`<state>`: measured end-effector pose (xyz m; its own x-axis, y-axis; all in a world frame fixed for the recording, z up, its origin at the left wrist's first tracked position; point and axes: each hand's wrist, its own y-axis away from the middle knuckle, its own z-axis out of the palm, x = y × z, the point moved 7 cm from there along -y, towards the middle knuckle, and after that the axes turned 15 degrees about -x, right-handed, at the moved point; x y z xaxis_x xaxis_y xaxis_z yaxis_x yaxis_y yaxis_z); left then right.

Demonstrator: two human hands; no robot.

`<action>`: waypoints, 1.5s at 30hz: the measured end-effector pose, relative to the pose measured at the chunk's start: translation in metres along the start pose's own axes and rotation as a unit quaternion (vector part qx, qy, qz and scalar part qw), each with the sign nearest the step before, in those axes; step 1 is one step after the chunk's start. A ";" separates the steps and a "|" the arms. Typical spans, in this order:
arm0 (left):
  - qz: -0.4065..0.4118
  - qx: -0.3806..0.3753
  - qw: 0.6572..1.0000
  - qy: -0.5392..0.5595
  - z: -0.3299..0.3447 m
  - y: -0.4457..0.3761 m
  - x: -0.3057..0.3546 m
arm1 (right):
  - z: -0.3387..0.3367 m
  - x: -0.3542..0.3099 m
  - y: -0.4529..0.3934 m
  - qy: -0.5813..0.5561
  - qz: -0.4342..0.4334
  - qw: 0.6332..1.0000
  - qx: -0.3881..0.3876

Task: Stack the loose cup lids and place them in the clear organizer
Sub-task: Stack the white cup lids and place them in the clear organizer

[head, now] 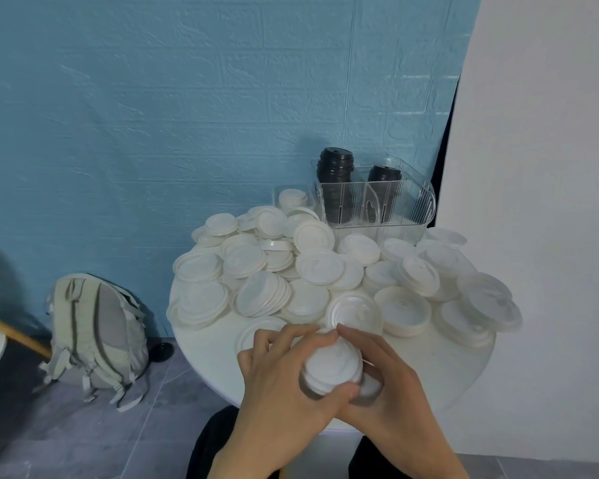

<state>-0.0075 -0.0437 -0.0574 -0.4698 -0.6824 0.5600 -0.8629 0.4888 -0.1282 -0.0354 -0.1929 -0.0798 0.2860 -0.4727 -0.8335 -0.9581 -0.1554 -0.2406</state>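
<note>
I hold a short stack of white lids [332,369] over the near edge of the round table [215,361], my left hand [284,378] and right hand [384,378] both curled round it, fingertips meeting at its far rim. The two-sided grip, I judge, keeps the lids squared so they nest. Just beyond my fingers one lid [355,312] lies flat, within easy reach. Farther out the loose lids [312,267] sprawl in a heap across the table. At the far right stands the clear organizer [408,205], already holding two columns of black lids [336,174]; my stack is well apart from it.
</note>
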 end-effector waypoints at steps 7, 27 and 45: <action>-0.013 -0.010 1.000 0.025 0.001 0.001 -0.001 | 0.002 0.003 -0.001 0.023 0.006 1.000 0.006; -0.076 0.091 0.991 0.068 -0.038 0.015 -0.073 | 0.004 0.004 -0.001 0.014 0.010 1.000 0.008; -0.104 0.128 0.960 0.226 -0.039 0.022 -0.086 | 0.002 0.001 0.000 0.022 0.012 1.000 -0.003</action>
<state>0.0213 0.0472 -0.0766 -0.2030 -0.4172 0.8859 -0.9741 0.1780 -0.1394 -0.0348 -0.1914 -0.0815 0.2625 -0.5137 -0.8168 -0.9649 -0.1481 -0.2169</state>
